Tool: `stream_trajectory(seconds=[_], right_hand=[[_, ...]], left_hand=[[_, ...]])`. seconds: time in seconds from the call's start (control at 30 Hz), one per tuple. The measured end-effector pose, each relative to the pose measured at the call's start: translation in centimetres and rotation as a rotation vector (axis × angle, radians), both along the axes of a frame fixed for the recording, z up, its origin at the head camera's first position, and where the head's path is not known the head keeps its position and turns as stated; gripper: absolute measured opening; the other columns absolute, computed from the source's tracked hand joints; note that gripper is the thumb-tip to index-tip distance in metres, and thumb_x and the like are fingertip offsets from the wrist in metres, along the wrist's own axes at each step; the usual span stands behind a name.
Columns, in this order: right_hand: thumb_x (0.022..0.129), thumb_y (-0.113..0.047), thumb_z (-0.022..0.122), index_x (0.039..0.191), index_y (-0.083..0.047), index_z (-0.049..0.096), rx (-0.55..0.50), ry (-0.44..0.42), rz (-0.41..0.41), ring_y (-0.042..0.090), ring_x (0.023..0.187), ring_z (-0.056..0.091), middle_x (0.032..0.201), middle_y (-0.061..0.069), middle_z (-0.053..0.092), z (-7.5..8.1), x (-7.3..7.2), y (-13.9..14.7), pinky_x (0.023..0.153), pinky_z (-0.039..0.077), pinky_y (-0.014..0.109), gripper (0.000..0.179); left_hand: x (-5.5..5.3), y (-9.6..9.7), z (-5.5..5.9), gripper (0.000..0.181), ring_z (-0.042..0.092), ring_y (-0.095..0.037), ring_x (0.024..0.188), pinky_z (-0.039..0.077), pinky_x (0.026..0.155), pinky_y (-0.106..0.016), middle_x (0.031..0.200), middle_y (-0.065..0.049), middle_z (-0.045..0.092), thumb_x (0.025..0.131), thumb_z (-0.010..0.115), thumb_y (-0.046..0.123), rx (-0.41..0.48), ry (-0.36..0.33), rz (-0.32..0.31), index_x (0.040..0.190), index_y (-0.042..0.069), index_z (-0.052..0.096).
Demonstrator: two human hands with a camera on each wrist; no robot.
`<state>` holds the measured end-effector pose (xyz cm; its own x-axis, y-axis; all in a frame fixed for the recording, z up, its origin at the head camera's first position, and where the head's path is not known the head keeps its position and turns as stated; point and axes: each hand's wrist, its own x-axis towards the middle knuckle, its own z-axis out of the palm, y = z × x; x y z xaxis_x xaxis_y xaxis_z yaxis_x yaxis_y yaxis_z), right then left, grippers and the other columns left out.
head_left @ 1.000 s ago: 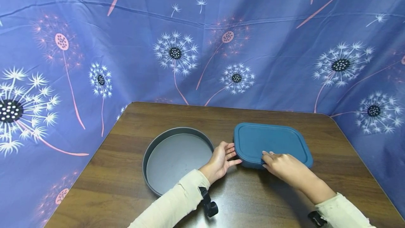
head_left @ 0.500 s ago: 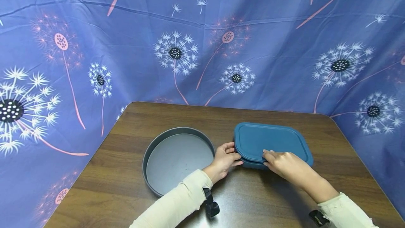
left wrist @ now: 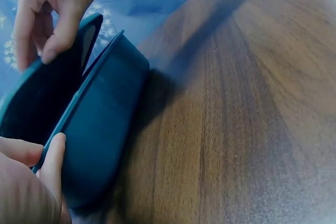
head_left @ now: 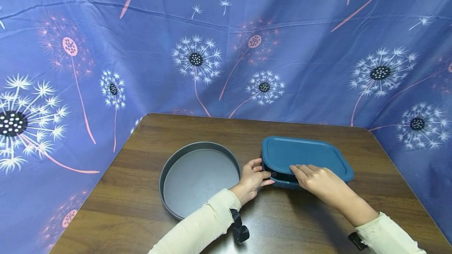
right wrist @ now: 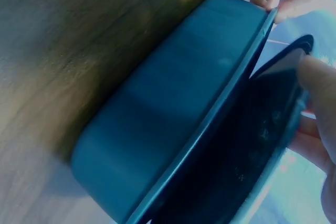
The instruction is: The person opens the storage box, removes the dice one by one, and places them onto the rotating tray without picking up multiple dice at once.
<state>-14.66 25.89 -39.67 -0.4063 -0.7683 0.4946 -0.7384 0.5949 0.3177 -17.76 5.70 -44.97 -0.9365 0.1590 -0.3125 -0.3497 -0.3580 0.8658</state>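
A blue rectangular food container stands on the table at the right of the head view, its blue lid raised along the near side. Between lid and rim gapes a dark opening; what lies inside cannot be made out. My right hand grips the lid's near edge, thumb beneath it and fingers on top, as the right wrist view shows the hand at close range. At the near left corner, my left hand pinches the container's rim between thumb and finger, seen also in the left wrist view.
Just left of the container, a round grey baking pan sits on the brown wooden table, partly behind my left forearm. Blue cloth with dandelion prints hangs behind the table and along its sides.
The lid's near edge has come up off the container and the gap has widened, my right hand rising with it. My left hand has shifted slightly right and closed on the rim.
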Motion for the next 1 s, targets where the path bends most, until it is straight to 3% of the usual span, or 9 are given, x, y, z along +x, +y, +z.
stream_trajectory(seconds=[0.23, 0.37, 1.0], right_hand=[[0.107, -0.012, 0.016, 0.11, 0.007, 0.065, -0.001, 0.126, -0.039, 0.028, 0.075, 0.066, 0.096, 0.017, 0.068, 0.0, 0.1, 0.1, 0.056, 0.054, 0.036, 0.053], [0.107, -0.013, 0.022, 0.11, 0.006, 0.066, -0.001, 0.182, -0.06, 0.026, 0.072, 0.066, 0.091, 0.016, 0.068, 0.2, -0.3, -0.2, 0.053, 0.053, 0.034, 0.048], [0.103, 0.0, 0.032, 0.096, 0.007, 0.066, -0.106, 0.328, -0.115, 0.033, 0.068, 0.065, 0.085, 0.019, 0.066, 2.3, -1.8, -0.2, 0.05, 0.052, 0.04, 0.036]], left_hand=[[0.0, 0.3, 0.1, 0.058, 0.059, -0.026, 0.079, 0.057, 0.068, -0.037, 0.091, -0.01, 0.044, 0.078, 0.057, -0.024, 0.006, -0.021, -0.001, 0.131, -0.005, 0.045], [0.0, 0.2, 0.0, 0.058, 0.061, -0.029, 0.083, 0.057, 0.068, -0.038, 0.09, -0.009, 0.045, 0.079, 0.057, -0.024, 0.007, -0.023, 0.002, 0.132, -0.005, 0.044], [0.2, 0.2, 0.1, 0.058, 0.059, -0.024, 0.08, 0.056, 0.071, -0.041, 0.089, -0.009, 0.043, 0.078, 0.056, -0.025, 0.024, -0.016, 0.016, 0.131, -0.006, 0.043]])
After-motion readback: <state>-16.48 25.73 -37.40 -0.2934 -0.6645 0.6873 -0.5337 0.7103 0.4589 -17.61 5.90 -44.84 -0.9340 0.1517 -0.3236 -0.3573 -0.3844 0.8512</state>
